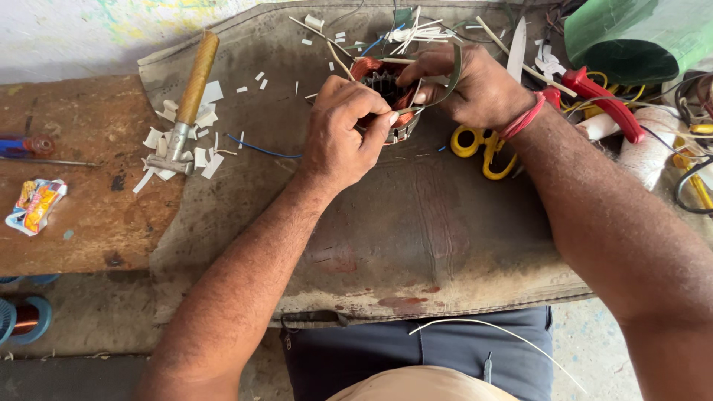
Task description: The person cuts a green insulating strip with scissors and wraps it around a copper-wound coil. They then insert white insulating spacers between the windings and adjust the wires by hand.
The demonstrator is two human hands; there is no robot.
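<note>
A round motor stator [388, 95] with copper windings sits on a worn grey mat [416, 230]. My left hand [343, 130] grips its near left side, thumb and fingers pinched at the rim. My right hand [468, 83] holds the far right side and pinches a thin grey-green strip [450, 80] that curves over the stator. A red thread band circles my right wrist.
A hammer with a wooden handle [187, 100] lies at the left among white paper scraps. Yellow-handled scissors [483, 148], a red tool [605, 104], wires and thin sticks crowd the right and back. A small bright wrapper [35, 206] and a copper wire spool [21, 318] lie at far left.
</note>
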